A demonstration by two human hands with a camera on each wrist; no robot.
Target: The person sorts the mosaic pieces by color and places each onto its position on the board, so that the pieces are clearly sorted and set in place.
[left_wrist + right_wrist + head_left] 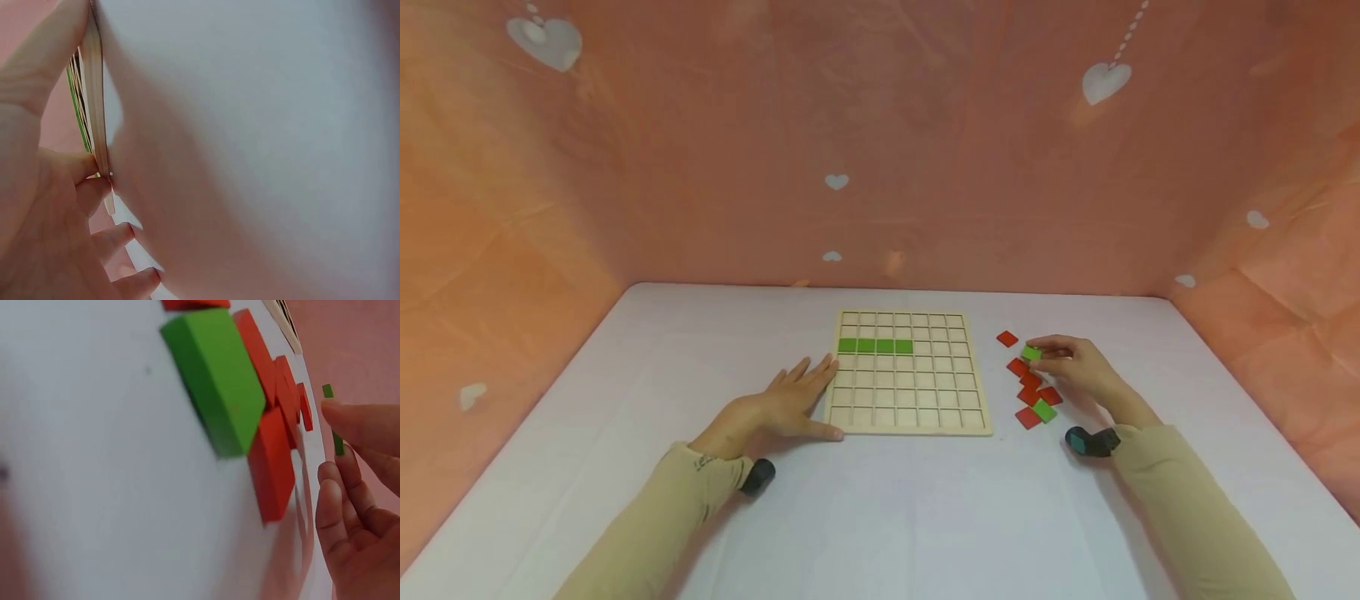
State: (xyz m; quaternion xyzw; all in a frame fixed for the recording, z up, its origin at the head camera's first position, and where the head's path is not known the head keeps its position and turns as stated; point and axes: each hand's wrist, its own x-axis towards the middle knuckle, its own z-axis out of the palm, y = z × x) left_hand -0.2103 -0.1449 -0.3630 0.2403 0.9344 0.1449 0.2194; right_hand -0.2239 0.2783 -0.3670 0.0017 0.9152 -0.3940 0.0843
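Observation:
A pale wooden grid board (pixel 910 432) lies on the table, with a row of several green square tiles (pixel 876 346) set in its second row from the back, starting at the left edge. My left hand (pixel 793 404) rests with spread fingers against the board's left edge; in the left wrist view its thumb and fingertips touch the board's side (pixel 94 106). To the right of the board, my right hand (pixel 1078 367) pinches a green tile (pixel 1032 354) between thumb and fingers, raised above a loose pile of red tiles (pixel 1028 395). Another green tile (pixel 215 381) lies in that pile.
A single red tile (pixel 1007 338) lies behind the pile. The white table (pixel 880 517) meets an orange-pink cloth backdrop (pixel 880 233) with white hearts at the back and sides. Dark wrist devices (pixel 758 477) hang below both cuffs.

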